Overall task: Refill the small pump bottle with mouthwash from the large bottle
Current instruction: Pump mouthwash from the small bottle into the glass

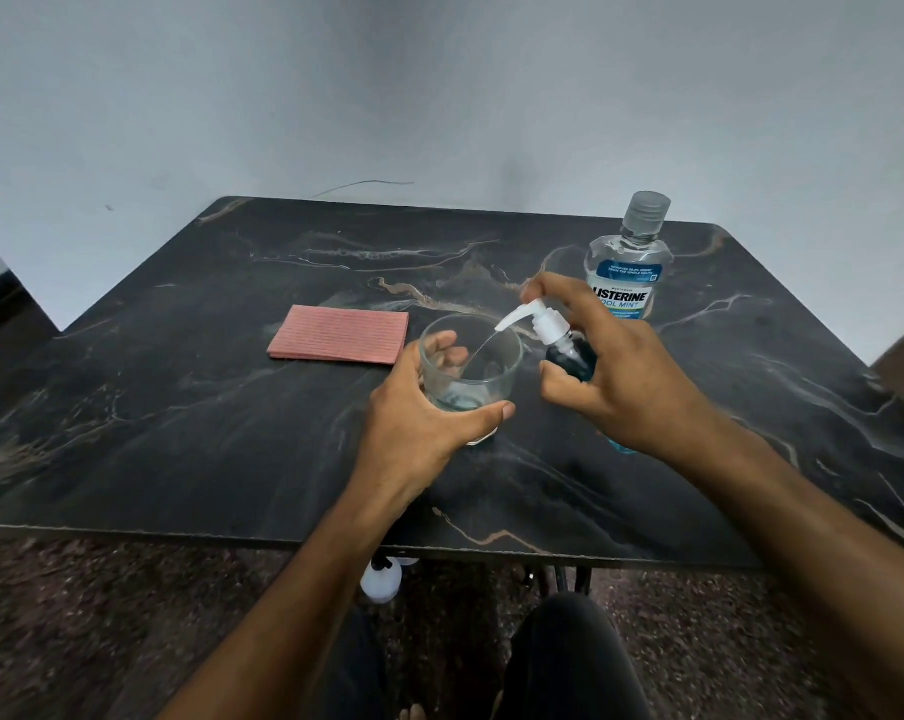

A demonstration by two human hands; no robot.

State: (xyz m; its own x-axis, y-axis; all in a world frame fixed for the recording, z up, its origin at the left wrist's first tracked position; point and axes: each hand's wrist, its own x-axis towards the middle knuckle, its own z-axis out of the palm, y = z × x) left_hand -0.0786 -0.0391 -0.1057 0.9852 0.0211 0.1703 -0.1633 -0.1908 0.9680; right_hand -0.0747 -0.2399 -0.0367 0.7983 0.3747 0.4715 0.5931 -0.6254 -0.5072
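Pump bottle [569, 356], small w/ a white pump head, sits in the right hand [621, 366] at about 3 o'clock from table centre, tilted so its spout leans toward 9 o'clock over a clear glass [470, 366]. Fingers are curled round the dark-looking body, thumb underneath, forefinger up on the pump top (pressing, I'd guess, since a thin stream runs from the spout into the glass). Left hand [418, 413] wraps the glass, thumb across its near side, fingers round the far side; a little bluish liquid lies in the bottom.

Handling, as I judge it: the small bottle looks light, plastic, stiff enough not to crush, prob. slick if wet. Best held round the body, as now; to refill, take the collar under the pump head and twist. The glass is the fragile one.

Large bottle [627, 267] stands upright at 1 o'clock, just behind the right hand, clear w/ a blue label, cap on, contents pale. Likely heavy when full, so grip the waist.

A folded pink cloth [339, 335] lies flat at 10 o'clock on the dark marbled table [179, 407], apart from the glass.
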